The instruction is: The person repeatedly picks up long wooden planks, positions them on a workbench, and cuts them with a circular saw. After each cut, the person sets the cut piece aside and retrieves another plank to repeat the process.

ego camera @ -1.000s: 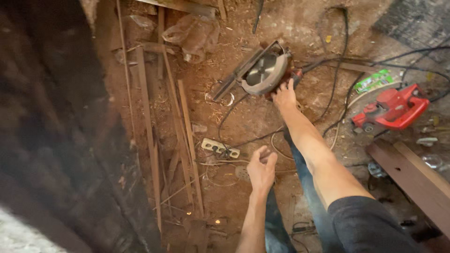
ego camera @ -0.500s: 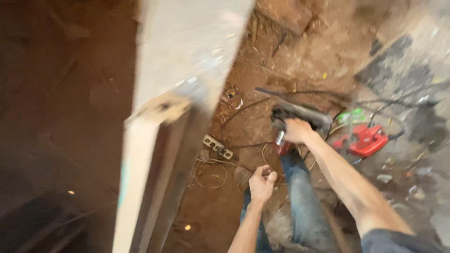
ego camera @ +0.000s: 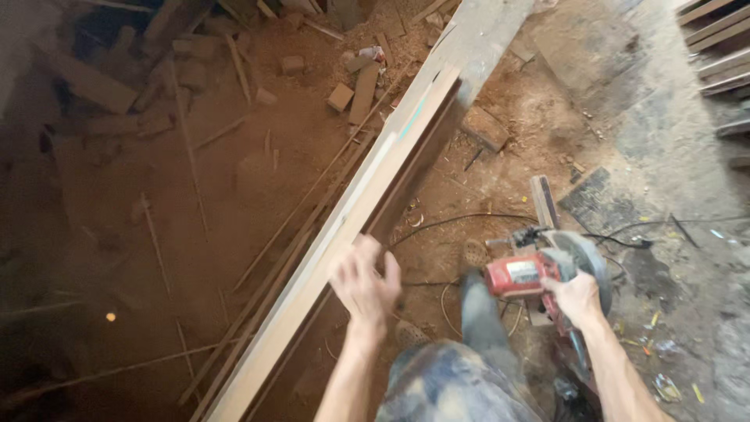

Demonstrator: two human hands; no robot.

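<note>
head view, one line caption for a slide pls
Left hand on a long wooden plank, right hand gripping a red circular saw.

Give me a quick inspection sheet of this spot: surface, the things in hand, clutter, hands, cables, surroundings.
Surface: reddish dirt floor strewn with sawdust.
Job's things: long pale wooden plank running diagonally, raised above the floor; red and grey circular saw held beside it.
Clutter: small wood offcut blocks and thin wooden strips scattered on the floor.
Hands: left hand open, fingers spread at the plank's edge, blurred so contact unclear; right hand closed on the saw.
Cables: black cable loops across the floor towards the saw.
Surroundings: stacked timber boards at upper right; grey concrete patch; dark unlit area at left.
</note>
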